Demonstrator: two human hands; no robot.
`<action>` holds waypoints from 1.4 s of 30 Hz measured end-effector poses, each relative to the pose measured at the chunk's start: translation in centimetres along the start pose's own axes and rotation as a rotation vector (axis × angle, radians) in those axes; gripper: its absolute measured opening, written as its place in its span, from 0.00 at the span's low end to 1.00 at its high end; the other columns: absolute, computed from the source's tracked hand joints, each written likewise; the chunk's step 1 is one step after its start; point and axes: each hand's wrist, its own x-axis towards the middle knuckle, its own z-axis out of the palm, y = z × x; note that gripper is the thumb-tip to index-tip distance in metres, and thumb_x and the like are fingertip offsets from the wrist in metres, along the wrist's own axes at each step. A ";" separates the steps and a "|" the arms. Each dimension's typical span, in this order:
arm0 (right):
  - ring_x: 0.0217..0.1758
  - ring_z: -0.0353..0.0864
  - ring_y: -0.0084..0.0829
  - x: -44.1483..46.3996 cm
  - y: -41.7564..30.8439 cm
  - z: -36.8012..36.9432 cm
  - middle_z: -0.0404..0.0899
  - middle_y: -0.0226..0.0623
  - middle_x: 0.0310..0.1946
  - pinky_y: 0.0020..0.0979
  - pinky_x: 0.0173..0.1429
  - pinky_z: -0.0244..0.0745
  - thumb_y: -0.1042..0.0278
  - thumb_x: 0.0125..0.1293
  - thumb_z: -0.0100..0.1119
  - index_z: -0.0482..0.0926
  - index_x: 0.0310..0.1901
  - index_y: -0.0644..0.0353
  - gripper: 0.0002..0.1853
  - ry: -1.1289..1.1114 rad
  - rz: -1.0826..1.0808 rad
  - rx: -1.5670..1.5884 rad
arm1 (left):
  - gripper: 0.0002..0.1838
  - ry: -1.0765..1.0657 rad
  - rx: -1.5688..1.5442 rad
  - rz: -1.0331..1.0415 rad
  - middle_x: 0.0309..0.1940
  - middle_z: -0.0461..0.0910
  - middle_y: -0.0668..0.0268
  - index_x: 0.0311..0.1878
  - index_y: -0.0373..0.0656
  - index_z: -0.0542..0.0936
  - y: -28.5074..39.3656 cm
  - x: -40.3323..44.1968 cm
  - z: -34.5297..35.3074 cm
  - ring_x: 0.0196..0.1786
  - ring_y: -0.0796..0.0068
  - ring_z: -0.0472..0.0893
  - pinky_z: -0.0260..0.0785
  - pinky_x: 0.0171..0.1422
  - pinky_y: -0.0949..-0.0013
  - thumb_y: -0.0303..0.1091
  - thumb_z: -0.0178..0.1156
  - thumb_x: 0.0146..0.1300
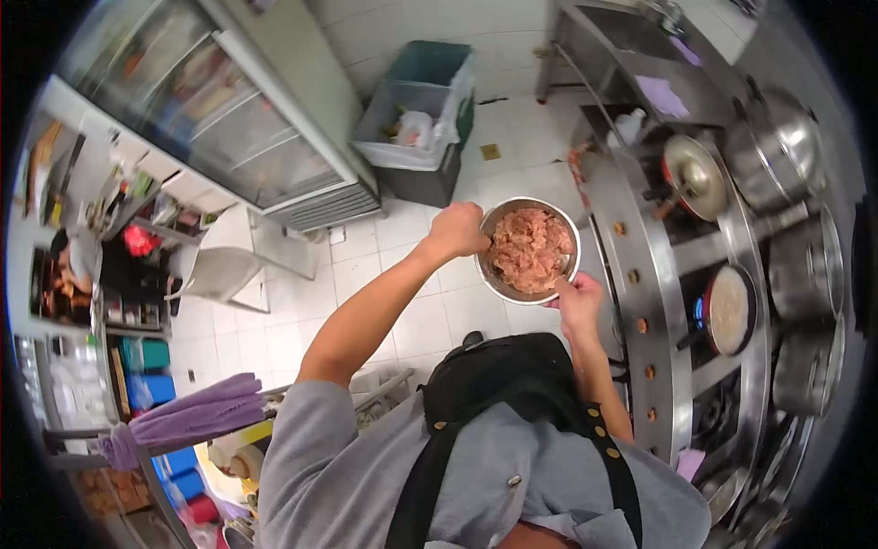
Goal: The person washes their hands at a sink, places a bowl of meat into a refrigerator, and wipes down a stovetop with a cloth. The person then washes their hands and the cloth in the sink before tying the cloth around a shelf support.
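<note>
A round metal bowl (502, 289) is held out in front of my body, above the tiled floor. Raw minced meat (530, 249), pink and lumpy, fills much of it. My left hand (460, 229) is closed on the bowl's left rim, with its fingertips hidden from sight. On the near right side, my right hand (579, 302) grips the rim, its thumb over the edge and its other fingers partly hidden underneath.
A steel stove (663, 302) runs along my right, with a lit blue flame beside a pan (730, 311) of pale food. Large pots (776, 151) stand behind it. Ahead are bins (407, 151) and a glass-door fridge (229, 119). A white chair (229, 252) and another person (82, 261) are left.
</note>
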 end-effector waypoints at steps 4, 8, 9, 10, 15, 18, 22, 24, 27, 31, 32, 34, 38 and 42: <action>0.22 0.79 0.32 4.1 0.9 6.1 0.78 0.41 0.24 0.31 0.25 0.78 0.79 0.54 0.54 0.74 0.30 0.70 0.03 -0.145 0.226 0.070 | 0.13 0.226 -0.024 -0.136 0.32 0.80 0.48 0.32 0.36 0.80 -6.4 2.3 0.1 0.41 0.49 0.80 0.74 0.45 0.57 0.34 0.62 0.43; 0.26 0.80 0.34 9.7 3.3 11.9 0.78 0.45 0.29 0.34 0.28 0.79 0.81 0.52 0.51 0.72 0.33 0.70 0.06 -0.246 0.449 0.166 | 0.10 0.410 -0.220 -0.142 0.30 0.79 0.48 0.29 0.36 0.78 -11.4 4.9 -5.0 0.37 0.49 0.79 0.72 0.42 0.57 0.34 0.58 0.49; 0.26 0.80 0.35 11.0 3.5 13.4 0.78 0.46 0.29 0.34 0.28 0.79 0.81 0.51 0.51 0.72 0.33 0.70 0.06 -0.296 0.448 0.162 | 0.10 0.552 -0.314 -0.071 0.29 0.78 0.49 0.28 0.37 0.78 -12.8 5.4 -5.6 0.35 0.50 0.79 0.72 0.40 0.58 0.35 0.58 0.50; 0.25 0.80 0.35 12.2 3.5 15.0 0.78 0.46 0.29 0.34 0.28 0.79 0.82 0.51 0.51 0.72 0.33 0.69 0.06 -0.331 0.436 0.136 | 0.10 0.694 -0.402 0.001 0.27 0.78 0.50 0.27 0.38 0.77 -14.2 6.1 -6.3 0.33 0.51 0.79 0.71 0.38 0.59 0.36 0.57 0.51; 0.24 0.79 0.34 20.4 3.4 23.7 0.78 0.44 0.28 0.33 0.27 0.79 0.82 0.52 0.50 0.73 0.33 0.68 0.06 -0.493 0.392 0.018 | 0.13 0.501 -0.244 -0.165 0.23 0.77 0.52 0.24 0.38 0.78 -19.1 9.9 -10.3 0.29 0.52 0.78 0.71 0.36 0.61 0.39 0.56 0.54; 0.24 0.79 0.34 25.2 3.4 29.0 0.78 0.42 0.27 0.33 0.26 0.79 0.82 0.53 0.50 0.73 0.31 0.65 0.04 -0.525 0.439 0.086 | 0.14 0.487 -0.336 -0.175 0.23 0.78 0.55 0.25 0.37 0.78 -18.9 12.0 -13.0 0.28 0.61 0.79 0.71 0.34 0.65 0.40 0.57 0.56; 0.22 0.79 0.33 29.0 1.8 33.4 0.77 0.40 0.25 0.33 0.24 0.78 0.80 0.53 0.52 0.72 0.27 0.63 0.02 -0.574 0.440 0.084 | 0.07 1.047 -0.591 -0.288 0.22 0.77 0.60 0.32 0.39 0.77 -25.0 13.9 -20.9 0.27 0.71 0.77 0.70 0.35 0.67 0.32 0.56 0.53; 0.22 0.78 0.33 30.5 1.2 34.9 0.77 0.40 0.25 0.32 0.23 0.78 0.80 0.53 0.52 0.72 0.27 0.63 0.02 -0.617 0.415 0.063 | 0.08 1.485 -0.450 -0.247 0.23 0.76 0.62 0.35 0.38 0.75 -28.9 12.4 -28.3 0.27 0.74 0.75 0.69 0.34 0.68 0.29 0.56 0.52; 0.21 0.78 0.33 31.6 1.6 35.9 0.77 0.40 0.25 0.31 0.21 0.78 0.81 0.52 0.52 0.72 0.29 0.63 0.03 -0.585 0.397 0.045 | 0.13 1.747 -0.104 -0.387 0.26 0.78 0.57 0.38 0.36 0.75 -32.8 8.8 -38.0 0.32 0.60 0.77 0.69 0.40 0.61 0.34 0.56 0.52; 0.20 0.78 0.34 31.1 1.4 36.0 0.77 0.41 0.25 0.32 0.20 0.77 0.82 0.50 0.53 0.71 0.30 0.65 0.05 -0.522 0.376 0.061 | 0.14 1.684 -0.093 -0.437 0.31 0.80 0.53 0.37 0.34 0.77 -32.9 8.1 -44.3 0.38 0.58 0.79 0.70 0.45 0.61 0.37 0.56 0.54; 0.20 0.78 0.34 30.6 1.1 35.9 0.76 0.42 0.25 0.32 0.20 0.77 0.82 0.49 0.53 0.71 0.30 0.66 0.05 -0.491 0.369 0.067 | 0.14 1.676 -0.086 -0.443 0.30 0.81 0.55 0.35 0.34 0.79 -32.7 8.3 -45.2 0.35 0.64 0.81 0.71 0.42 0.65 0.37 0.58 0.55; 0.19 0.77 0.34 29.9 1.5 35.6 0.76 0.42 0.23 0.32 0.20 0.76 0.82 0.49 0.54 0.71 0.29 0.66 0.05 -0.475 0.355 0.067 | 0.14 1.385 -0.422 -0.390 0.26 0.81 0.54 0.32 0.35 0.79 -31.1 8.6 -45.7 0.34 0.57 0.81 0.71 0.41 0.59 0.39 0.58 0.56; 0.19 0.77 0.34 28.9 5.0 33.6 0.76 0.39 0.22 0.33 0.20 0.76 0.84 0.46 0.51 0.70 0.28 0.65 0.06 -0.474 0.305 0.164 | 0.17 1.767 -0.008 -0.412 0.36 0.79 0.49 0.45 0.36 0.73 -30.9 10.0 -46.5 0.41 0.49 0.79 0.69 0.47 0.53 0.35 0.56 0.54; 0.19 0.75 0.34 23.7 3.4 34.3 0.74 0.40 0.21 0.36 0.23 0.77 0.84 0.44 0.51 0.70 0.25 0.66 0.05 -0.292 0.223 0.137 | 0.32 1.595 -0.303 -0.373 0.41 0.75 0.44 0.57 0.36 0.58 -36.8 9.3 -50.7 0.42 0.48 0.77 0.70 0.48 0.55 0.36 0.57 0.49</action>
